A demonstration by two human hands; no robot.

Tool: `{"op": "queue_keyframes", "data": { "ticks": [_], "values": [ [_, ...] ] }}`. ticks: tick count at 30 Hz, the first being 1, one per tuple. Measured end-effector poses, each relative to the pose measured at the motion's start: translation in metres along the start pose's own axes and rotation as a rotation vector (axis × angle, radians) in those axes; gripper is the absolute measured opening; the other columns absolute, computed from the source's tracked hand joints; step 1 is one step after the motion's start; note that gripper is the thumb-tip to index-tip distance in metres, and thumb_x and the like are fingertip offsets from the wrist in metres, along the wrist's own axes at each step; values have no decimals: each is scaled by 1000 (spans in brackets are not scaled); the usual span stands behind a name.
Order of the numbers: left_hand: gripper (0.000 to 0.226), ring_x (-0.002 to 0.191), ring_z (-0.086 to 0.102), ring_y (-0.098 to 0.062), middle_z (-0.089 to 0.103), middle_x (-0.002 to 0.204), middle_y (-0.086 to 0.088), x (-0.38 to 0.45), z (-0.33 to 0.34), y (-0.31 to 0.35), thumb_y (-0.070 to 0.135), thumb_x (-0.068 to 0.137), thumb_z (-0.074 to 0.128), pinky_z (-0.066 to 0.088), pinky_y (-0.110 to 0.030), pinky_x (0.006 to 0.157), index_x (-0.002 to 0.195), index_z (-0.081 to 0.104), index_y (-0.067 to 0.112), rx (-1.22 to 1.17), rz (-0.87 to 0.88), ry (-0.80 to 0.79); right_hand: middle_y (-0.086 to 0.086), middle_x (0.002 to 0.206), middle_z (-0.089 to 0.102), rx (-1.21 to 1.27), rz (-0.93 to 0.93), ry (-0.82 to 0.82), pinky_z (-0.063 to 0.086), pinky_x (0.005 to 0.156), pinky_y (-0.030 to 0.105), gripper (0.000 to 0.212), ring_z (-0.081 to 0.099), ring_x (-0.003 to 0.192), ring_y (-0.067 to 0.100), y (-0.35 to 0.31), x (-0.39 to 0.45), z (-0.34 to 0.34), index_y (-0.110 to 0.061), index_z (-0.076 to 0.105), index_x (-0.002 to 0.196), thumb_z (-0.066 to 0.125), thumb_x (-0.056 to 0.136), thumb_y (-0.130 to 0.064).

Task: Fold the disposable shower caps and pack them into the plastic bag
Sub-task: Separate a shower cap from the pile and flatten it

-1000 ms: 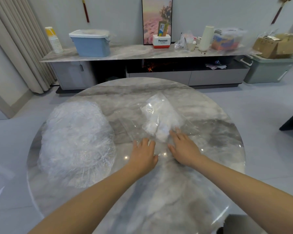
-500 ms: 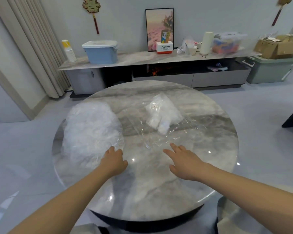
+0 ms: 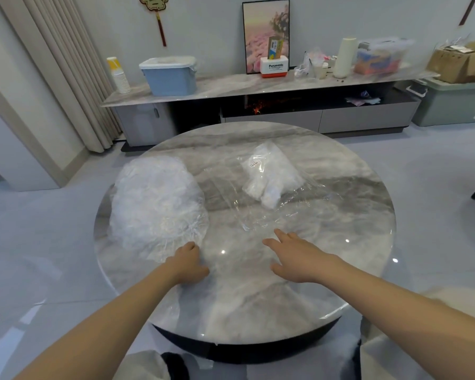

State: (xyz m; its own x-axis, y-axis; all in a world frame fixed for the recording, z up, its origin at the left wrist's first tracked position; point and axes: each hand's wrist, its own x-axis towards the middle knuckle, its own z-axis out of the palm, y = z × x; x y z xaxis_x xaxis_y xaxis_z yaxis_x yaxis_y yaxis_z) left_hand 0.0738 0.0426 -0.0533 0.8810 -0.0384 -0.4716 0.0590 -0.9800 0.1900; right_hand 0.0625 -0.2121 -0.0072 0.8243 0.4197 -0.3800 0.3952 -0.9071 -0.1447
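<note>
The left hand (image 3: pixel 187 266), fingers curled at the near edge of the shower caps (image 3: pixel 157 207) heaped left of centre on the tabletop (image 3: pixel 258 311), may drag several thin caps together. The right hand (image 3: pixel 299 256) hovers open-fingered below the plastic bag (image 3: pixel 272 182). A second ago both hands pressed that bag.

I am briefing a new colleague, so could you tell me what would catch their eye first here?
First, the big pile of crinkled clear shower caps on the left of the round marble table, with the left hand at its near edge. Next, the plastic bag of white folded caps further back, beyond the open right hand.
</note>
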Motion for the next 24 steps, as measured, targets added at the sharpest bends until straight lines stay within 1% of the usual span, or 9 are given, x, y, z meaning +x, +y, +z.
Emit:
{"op": "queue_keyframes", "data": {
  "ticks": [4,6,10,12,14,16,19,22,24],
  "values": [
    [54,132,33,-26,27,148,-3,-8,1,13,38,91,49,30,-42,108,135,39,9,57,47,-18,13,159,-1,-11,-19,-23,27,111,41,62,11,143,30,-1,3,6,-22,14,151,42,97,-30],
    [55,134,31,-25,26,149,-3,-16,6,24,37,92,48,27,-41,109,139,36,11,81,107,-29,13,159,0,-23,-21,-26,27,111,40,61,11,143,30,0,4,8,-21,14,151,42,97,-30],
    [65,144,13,-21,9,158,0,-37,21,47,38,94,46,12,-43,116,150,20,16,119,256,-73,13,159,2,-47,-36,-21,27,111,39,63,13,142,30,3,0,11,-22,13,151,43,96,-29],
    [66,145,9,-17,8,159,1,-46,31,56,39,94,45,6,-42,118,151,18,20,98,316,-83,11,159,3,-54,-56,-22,28,112,38,64,14,142,29,4,-4,14,-23,14,151,45,95,-28],
    [63,145,9,-14,11,159,2,-55,39,62,35,94,46,5,-40,118,150,21,22,70,374,-82,8,159,5,-64,-86,-20,28,111,37,64,15,142,27,6,-8,19,-26,17,150,48,94,-28],
    [60,143,14,-12,20,156,5,-63,45,66,30,93,47,6,-37,117,149,26,23,44,429,-73,5,159,9,-82,-118,-10,29,110,35,62,19,140,25,8,-13,25,-29,22,149,50,93,-30],
    [54,136,30,-9,37,146,9,-71,48,66,26,93,48,13,-31,114,145,34,24,-5,488,-30,1,158,14,-115,-165,4,29,109,34,60,23,138,23,11,-18,33,-31,28,147,52,92,-33],
    [48,128,41,-6,47,140,10,-76,50,65,22,92,49,24,-28,112,139,43,25,-90,511,-19,0,157,18,-139,-208,19,28,109,34,58,24,137,21,14,-21,44,-33,31,145,54,92,-35],
    [45,123,47,-3,54,134,12,-79,52,64,20,92,51,30,-22,108,136,48,26,-141,534,-15,-1,157,18,-154,-235,28,26,110,34,58,23,137,20,12,-24,50,-33,31,145,54,92,-37]
  ]
}}
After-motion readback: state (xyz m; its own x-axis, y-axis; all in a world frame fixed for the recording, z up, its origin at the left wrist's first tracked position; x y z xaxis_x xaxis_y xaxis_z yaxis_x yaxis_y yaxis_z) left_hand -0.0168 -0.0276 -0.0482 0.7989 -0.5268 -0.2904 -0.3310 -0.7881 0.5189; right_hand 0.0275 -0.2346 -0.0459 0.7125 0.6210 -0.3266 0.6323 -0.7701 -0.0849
